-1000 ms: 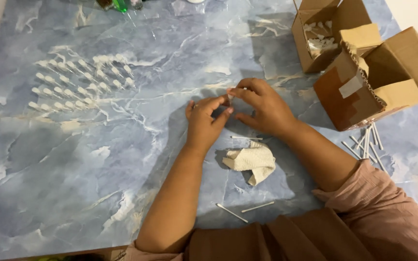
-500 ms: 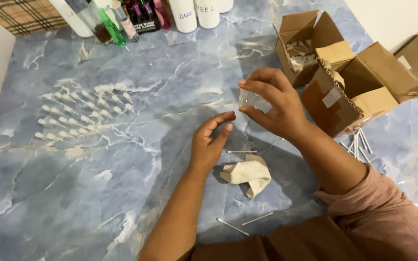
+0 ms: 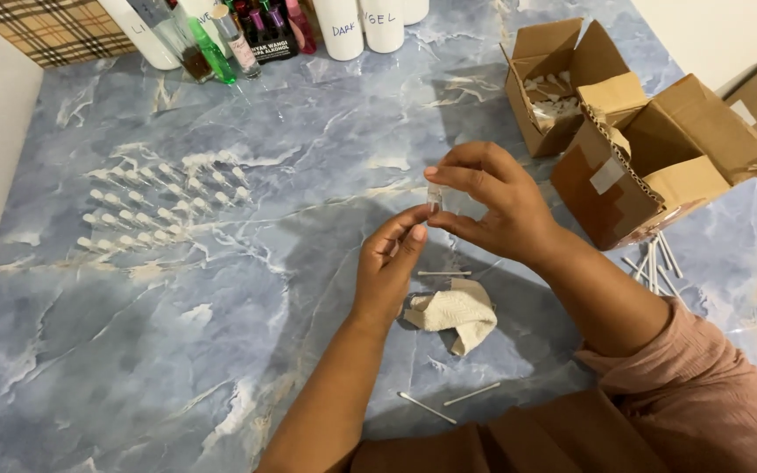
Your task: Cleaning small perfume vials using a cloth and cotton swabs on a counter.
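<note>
Together, both hands (image 3: 449, 232) pinch one small clear vial (image 3: 435, 198) above one crumpled cloth (image 3: 457, 313); two cardboard boxes (image 3: 624, 131) nearby

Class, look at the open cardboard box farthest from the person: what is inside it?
The far cardboard box holds a heap of small whitish pieces near the top. Its walls hide anything deeper, and the pieces are too small to identify.

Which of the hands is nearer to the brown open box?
Right. The right hand is raised just left of the box; the left hand is farther left, above the cloth.
</note>
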